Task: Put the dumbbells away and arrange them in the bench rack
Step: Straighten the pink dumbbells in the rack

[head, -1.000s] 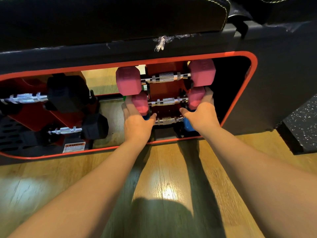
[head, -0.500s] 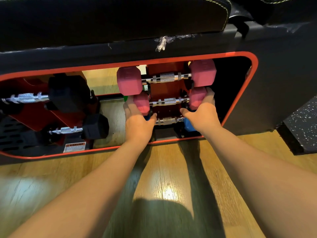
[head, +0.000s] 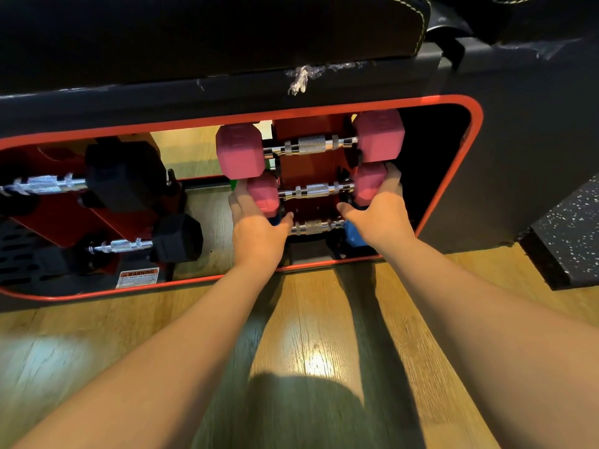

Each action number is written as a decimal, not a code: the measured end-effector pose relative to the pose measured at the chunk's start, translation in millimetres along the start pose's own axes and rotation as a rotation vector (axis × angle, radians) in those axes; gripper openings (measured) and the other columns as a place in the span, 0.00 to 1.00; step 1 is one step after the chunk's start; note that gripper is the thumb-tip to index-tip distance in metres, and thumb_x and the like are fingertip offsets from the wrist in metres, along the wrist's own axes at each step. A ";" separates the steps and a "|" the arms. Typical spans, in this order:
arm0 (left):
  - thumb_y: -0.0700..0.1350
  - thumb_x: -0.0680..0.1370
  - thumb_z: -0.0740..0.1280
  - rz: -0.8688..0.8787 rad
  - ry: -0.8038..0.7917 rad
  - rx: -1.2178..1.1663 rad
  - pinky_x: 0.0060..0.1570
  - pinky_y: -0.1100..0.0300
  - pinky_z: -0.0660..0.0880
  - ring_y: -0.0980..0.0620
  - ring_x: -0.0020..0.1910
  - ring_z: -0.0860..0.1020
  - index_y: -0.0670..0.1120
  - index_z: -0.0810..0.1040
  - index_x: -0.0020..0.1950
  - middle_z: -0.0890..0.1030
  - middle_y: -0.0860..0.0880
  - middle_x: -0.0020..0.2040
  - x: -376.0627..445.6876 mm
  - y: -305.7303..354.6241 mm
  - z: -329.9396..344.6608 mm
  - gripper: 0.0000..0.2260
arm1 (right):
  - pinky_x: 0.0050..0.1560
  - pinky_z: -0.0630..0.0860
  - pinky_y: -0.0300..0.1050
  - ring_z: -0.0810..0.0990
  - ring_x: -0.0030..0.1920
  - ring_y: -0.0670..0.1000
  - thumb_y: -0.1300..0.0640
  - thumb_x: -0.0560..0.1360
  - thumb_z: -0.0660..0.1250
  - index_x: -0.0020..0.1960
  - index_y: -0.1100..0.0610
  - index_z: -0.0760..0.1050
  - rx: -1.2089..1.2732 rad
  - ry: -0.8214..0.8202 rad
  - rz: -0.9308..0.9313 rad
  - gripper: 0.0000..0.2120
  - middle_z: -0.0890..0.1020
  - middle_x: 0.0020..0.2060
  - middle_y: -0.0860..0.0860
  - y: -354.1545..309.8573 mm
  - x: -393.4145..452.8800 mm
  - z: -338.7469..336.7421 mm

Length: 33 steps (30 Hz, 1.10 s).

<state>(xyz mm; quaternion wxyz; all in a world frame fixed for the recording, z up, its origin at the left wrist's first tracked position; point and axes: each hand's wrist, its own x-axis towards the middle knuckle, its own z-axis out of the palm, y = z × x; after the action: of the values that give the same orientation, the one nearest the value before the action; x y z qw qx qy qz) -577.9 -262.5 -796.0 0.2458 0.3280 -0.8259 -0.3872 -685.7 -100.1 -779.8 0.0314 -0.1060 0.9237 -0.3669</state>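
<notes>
Head view: both hands are reaching into the red-rimmed opening of the bench rack (head: 453, 102) from the wooden floor (head: 311, 319) side. The left hand (head: 256, 228) is gripping the left head of the smaller pink dumbbell (head: 312, 190), fingers curling round its far side and thumb lying beneath. The right hand (head: 382, 212) is gripping the right head in the same way. That dumbbell is sitting on the middle tier, directly between the two hands, its chrome handle running level from one to the other. The larger pink dumbbell (head: 308, 144) is resting just above it, and the blue dumbbell (head: 316, 225) just below, its heads largely hidden behind the hands. Two black dumbbells (head: 124, 176) are occupying the left section.

Risk, as judged: the tiers are stacking closely, so fingers are liable to be pinched between heads. Whether the handle is fully seating in its cradle cannot be told; releasing early could let it roll forward onto the floor.
</notes>
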 end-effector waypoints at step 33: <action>0.52 0.71 0.77 -0.021 0.016 0.101 0.52 0.49 0.76 0.39 0.61 0.75 0.46 0.54 0.77 0.66 0.40 0.69 3.2 -6.3 2.8 0.43 | 0.27 0.56 0.40 0.67 0.43 0.52 0.40 0.72 0.73 0.64 0.58 0.63 -0.095 -0.023 0.027 0.33 0.65 0.48 0.52 6.5 7.1 3.5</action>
<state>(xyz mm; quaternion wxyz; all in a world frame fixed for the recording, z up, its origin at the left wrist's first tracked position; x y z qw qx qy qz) -579.7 -266.6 -802.2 0.2311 0.3518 -0.8390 -0.3449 -693.2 -99.3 -786.7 0.0417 -0.0992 0.9409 -0.3210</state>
